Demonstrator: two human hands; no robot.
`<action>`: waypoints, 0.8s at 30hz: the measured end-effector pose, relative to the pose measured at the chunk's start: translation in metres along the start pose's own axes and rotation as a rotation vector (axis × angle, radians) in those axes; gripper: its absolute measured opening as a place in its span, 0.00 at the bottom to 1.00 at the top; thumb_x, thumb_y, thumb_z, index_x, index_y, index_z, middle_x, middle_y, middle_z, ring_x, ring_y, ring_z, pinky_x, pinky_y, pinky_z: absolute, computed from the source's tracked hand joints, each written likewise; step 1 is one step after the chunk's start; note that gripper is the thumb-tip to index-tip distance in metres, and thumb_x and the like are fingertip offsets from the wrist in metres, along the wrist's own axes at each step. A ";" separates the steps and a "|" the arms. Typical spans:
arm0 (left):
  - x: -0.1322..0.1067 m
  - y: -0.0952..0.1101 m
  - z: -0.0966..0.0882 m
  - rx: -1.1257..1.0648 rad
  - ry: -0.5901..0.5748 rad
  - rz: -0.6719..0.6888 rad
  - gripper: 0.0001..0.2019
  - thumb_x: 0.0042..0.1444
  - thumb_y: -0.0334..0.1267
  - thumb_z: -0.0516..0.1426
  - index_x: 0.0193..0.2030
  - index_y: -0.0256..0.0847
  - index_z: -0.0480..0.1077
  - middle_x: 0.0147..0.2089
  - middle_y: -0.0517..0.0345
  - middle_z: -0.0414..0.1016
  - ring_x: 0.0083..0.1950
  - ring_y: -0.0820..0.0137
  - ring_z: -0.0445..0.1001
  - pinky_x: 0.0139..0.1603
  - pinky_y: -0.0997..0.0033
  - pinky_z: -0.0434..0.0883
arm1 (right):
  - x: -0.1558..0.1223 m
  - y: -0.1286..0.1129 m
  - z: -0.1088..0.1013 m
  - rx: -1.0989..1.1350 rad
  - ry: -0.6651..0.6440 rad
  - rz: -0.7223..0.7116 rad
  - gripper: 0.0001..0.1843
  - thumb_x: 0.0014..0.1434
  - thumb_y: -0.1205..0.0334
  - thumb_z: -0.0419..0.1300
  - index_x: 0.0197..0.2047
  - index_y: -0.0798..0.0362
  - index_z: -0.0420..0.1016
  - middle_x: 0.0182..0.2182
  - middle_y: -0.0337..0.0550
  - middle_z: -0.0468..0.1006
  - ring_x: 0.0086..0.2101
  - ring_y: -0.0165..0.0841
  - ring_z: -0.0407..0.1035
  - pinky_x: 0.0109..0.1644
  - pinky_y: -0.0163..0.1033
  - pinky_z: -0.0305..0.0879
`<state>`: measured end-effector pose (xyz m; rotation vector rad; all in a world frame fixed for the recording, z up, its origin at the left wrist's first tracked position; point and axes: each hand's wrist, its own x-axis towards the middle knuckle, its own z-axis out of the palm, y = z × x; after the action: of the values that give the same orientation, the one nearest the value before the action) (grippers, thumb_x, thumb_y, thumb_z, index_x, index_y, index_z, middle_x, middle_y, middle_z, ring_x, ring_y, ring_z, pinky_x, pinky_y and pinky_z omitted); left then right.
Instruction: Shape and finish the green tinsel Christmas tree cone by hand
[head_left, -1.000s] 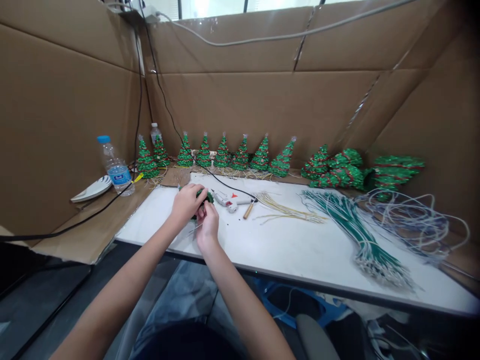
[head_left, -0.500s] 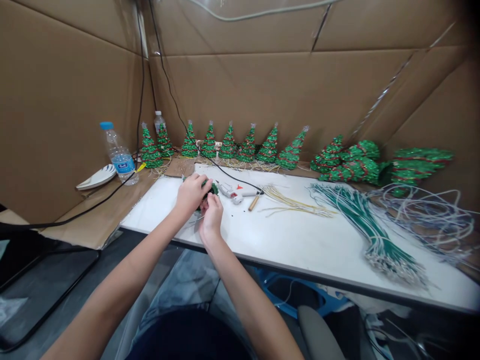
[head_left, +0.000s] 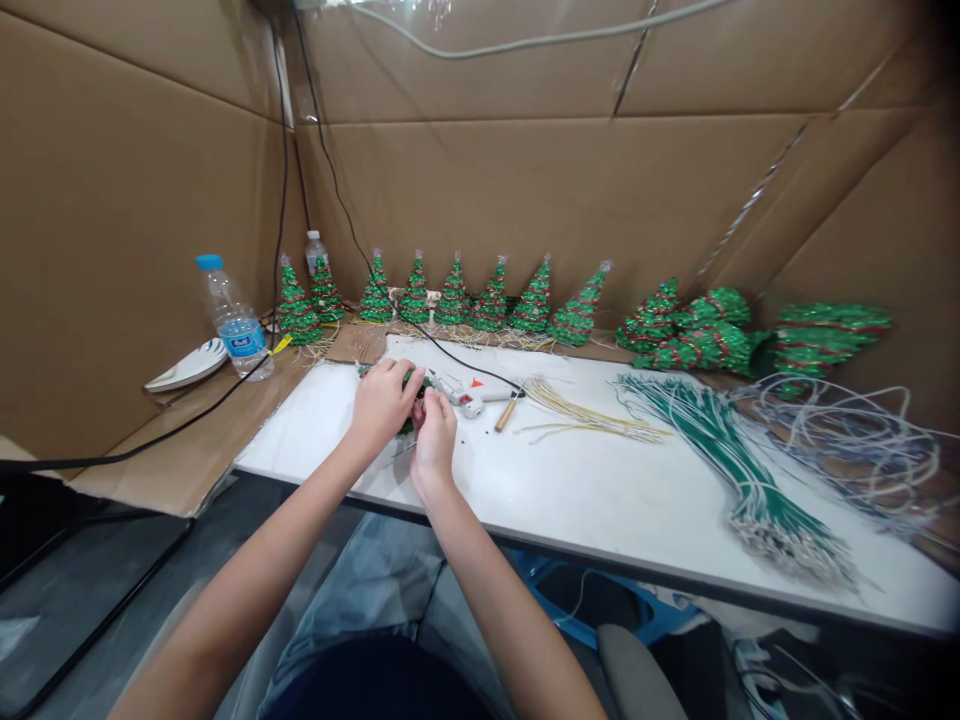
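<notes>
My left hand wraps over a small green glitter tree, mostly hidden under the fingers, held just above the white table. My right hand pinches at the same tree from the near side, fingertips touching it. A thin wire trails from the tree toward the table edge. A white hot glue gun lies just right of my hands, its black cord running to the back wall.
A row of several finished green trees lines the cardboard back wall, with more lying in a pile at the right. Bundles of yellowish wires, green wires and white wires lie right. A water bottle and plate stand left.
My hands stay together on the small tree; the right hand's fingers have shifted up slightly against it. The camera view has tilted a little.
</notes>
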<state>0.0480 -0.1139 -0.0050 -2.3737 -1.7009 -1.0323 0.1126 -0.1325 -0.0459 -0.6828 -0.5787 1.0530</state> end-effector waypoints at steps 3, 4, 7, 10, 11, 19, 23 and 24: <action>-0.002 0.002 -0.005 -0.144 -0.029 0.007 0.21 0.66 0.47 0.44 0.53 0.37 0.69 0.52 0.46 0.75 0.55 0.61 0.71 0.57 0.63 0.65 | 0.009 -0.017 -0.008 0.001 0.033 0.047 0.15 0.49 0.53 0.61 0.22 0.50 0.59 0.19 0.30 0.59 0.24 0.26 0.57 0.31 0.34 0.59; -0.002 0.002 -0.008 -0.184 -0.052 0.008 0.22 0.66 0.48 0.43 0.55 0.37 0.68 0.54 0.46 0.74 0.56 0.61 0.70 0.59 0.62 0.64 | 0.012 -0.023 -0.011 0.004 0.037 0.047 0.14 0.49 0.54 0.61 0.23 0.50 0.61 0.19 0.30 0.60 0.24 0.26 0.59 0.32 0.34 0.60; 0.000 0.001 -0.021 -0.240 -0.136 0.001 0.24 0.65 0.51 0.44 0.57 0.38 0.67 0.56 0.47 0.73 0.55 0.62 0.72 0.59 0.60 0.65 | 0.021 -0.041 -0.021 0.000 0.043 0.037 0.13 0.49 0.54 0.63 0.23 0.51 0.64 0.20 0.30 0.63 0.25 0.25 0.61 0.33 0.33 0.62; 0.007 -0.008 -0.034 -0.296 -0.273 0.143 0.23 0.64 0.52 0.45 0.54 0.40 0.70 0.54 0.51 0.75 0.53 0.63 0.73 0.57 0.64 0.67 | 0.029 -0.055 -0.031 -0.058 0.054 0.027 0.14 0.50 0.55 0.62 0.22 0.52 0.64 0.20 0.31 0.65 0.25 0.25 0.62 0.33 0.32 0.63; 0.008 -0.014 -0.036 -0.299 -0.307 0.182 0.23 0.64 0.51 0.44 0.55 0.41 0.70 0.56 0.53 0.74 0.56 0.63 0.71 0.59 0.64 0.65 | 0.032 -0.059 -0.034 -0.080 0.064 0.035 0.14 0.50 0.55 0.62 0.22 0.52 0.63 0.20 0.32 0.65 0.25 0.25 0.63 0.32 0.32 0.63; -0.004 -0.060 -0.025 -0.185 -0.474 0.159 0.32 0.57 0.54 0.53 0.64 0.38 0.62 0.66 0.46 0.64 0.64 0.56 0.65 0.64 0.57 0.61 | 0.050 -0.081 -0.056 -0.212 0.217 -0.014 0.16 0.50 0.54 0.63 0.22 0.51 0.61 0.20 0.31 0.66 0.23 0.25 0.62 0.27 0.32 0.59; -0.013 -0.058 -0.017 -0.256 -0.507 0.268 0.26 0.55 0.45 0.56 0.61 0.42 0.65 0.61 0.50 0.70 0.60 0.58 0.70 0.61 0.60 0.65 | 0.061 -0.088 -0.070 -0.342 0.209 -0.094 0.18 0.51 0.49 0.63 0.22 0.49 0.60 0.19 0.32 0.66 0.22 0.27 0.63 0.27 0.34 0.60; -0.015 -0.056 -0.016 -0.272 -0.502 0.284 0.24 0.55 0.44 0.56 0.59 0.43 0.67 0.60 0.51 0.72 0.59 0.59 0.71 0.60 0.61 0.65 | 0.064 -0.089 -0.073 -0.373 0.201 -0.105 0.19 0.51 0.49 0.63 0.22 0.49 0.60 0.19 0.33 0.66 0.23 0.28 0.63 0.27 0.35 0.60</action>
<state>-0.0106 -0.1104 -0.0187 -3.1444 -1.3263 -0.6986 0.2416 -0.1196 -0.0205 -1.0604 -0.6344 0.7729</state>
